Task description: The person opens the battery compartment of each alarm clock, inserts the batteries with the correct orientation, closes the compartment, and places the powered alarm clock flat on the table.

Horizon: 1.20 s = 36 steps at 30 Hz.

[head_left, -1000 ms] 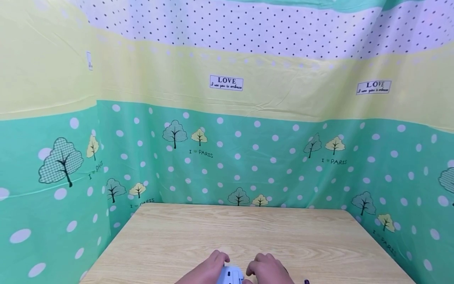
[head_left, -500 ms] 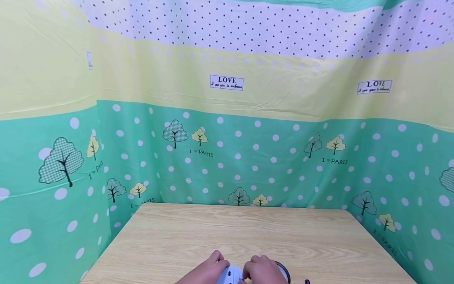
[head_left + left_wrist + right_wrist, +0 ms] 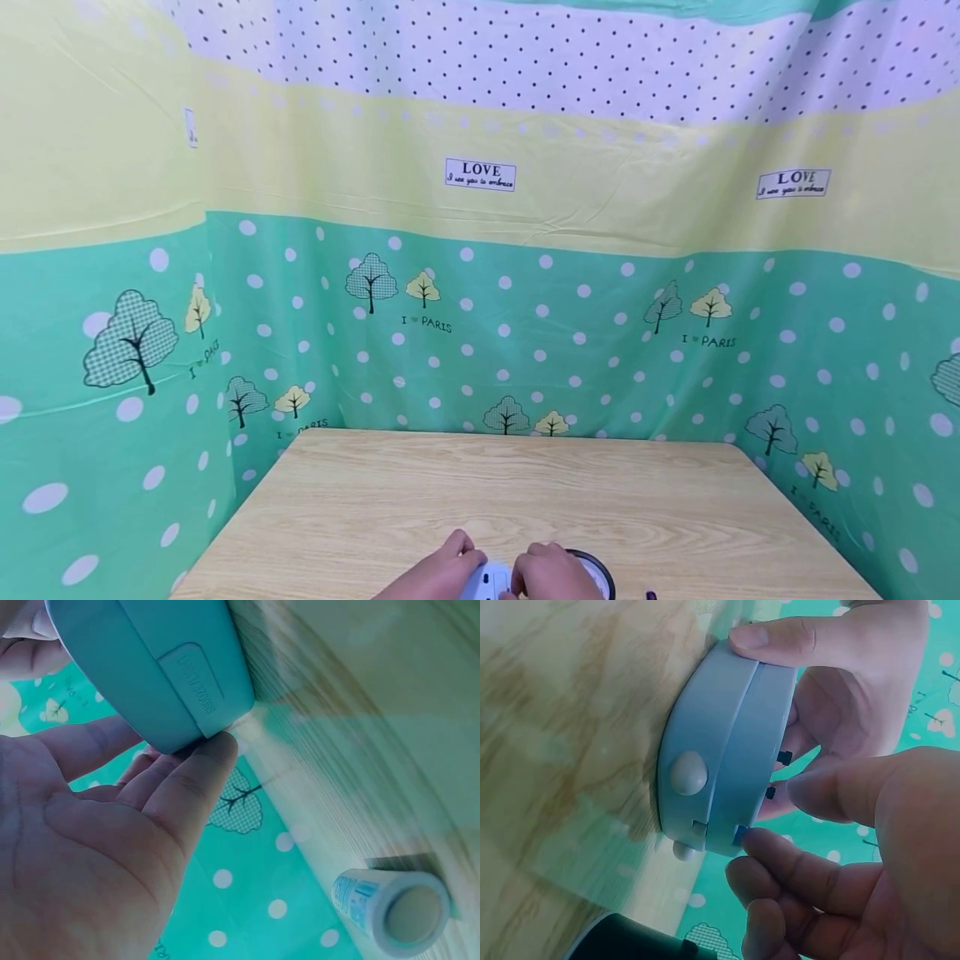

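my left hand [image 3: 452, 560] grips the blue case [image 3: 724, 754] at the table's [image 3: 375, 483] near middle, likely steadying it while my half-curled right hand [image 3: 551, 571] touches its tab [image 3: 740, 835]; pinching or not, i can't tell.

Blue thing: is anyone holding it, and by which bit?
Yes: the person's left grip holds the blue thing by its edge. The right grip touches its small tab; whether it's pinching that, I can't tell.
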Each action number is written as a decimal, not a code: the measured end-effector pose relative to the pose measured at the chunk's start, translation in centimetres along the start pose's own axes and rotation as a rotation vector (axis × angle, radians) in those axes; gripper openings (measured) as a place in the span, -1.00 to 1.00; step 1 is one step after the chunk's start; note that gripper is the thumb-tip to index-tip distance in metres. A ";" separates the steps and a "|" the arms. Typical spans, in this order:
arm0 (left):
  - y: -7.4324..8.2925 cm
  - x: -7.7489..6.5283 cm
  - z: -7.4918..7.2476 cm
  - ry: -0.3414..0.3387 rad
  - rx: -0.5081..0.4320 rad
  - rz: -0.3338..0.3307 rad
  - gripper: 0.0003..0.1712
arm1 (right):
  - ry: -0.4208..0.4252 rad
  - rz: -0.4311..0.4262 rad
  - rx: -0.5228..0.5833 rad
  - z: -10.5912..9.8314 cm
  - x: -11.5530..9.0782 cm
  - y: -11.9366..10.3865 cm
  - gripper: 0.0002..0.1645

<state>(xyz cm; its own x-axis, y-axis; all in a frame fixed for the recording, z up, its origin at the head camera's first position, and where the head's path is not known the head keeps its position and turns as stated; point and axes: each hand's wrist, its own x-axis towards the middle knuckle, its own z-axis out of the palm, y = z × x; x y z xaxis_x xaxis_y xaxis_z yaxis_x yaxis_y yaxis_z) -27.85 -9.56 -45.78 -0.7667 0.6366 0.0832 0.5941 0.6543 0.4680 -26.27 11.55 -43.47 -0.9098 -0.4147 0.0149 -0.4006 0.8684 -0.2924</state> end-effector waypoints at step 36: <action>0.2 0.1 -0.1 -0.040 0.038 0.000 -0.29 | 0.000 0.231 0.054 1.4 0.3 -1.7 -0.50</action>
<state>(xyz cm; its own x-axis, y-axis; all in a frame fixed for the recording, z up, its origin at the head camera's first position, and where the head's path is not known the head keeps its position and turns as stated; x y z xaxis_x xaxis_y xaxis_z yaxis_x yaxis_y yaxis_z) -27.84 -9.41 -45.60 -0.7571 0.6516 0.0478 0.6031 0.6689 0.4344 -25.73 9.55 -44.26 -0.9766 -0.2068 -0.0582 -0.1756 0.9244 -0.3387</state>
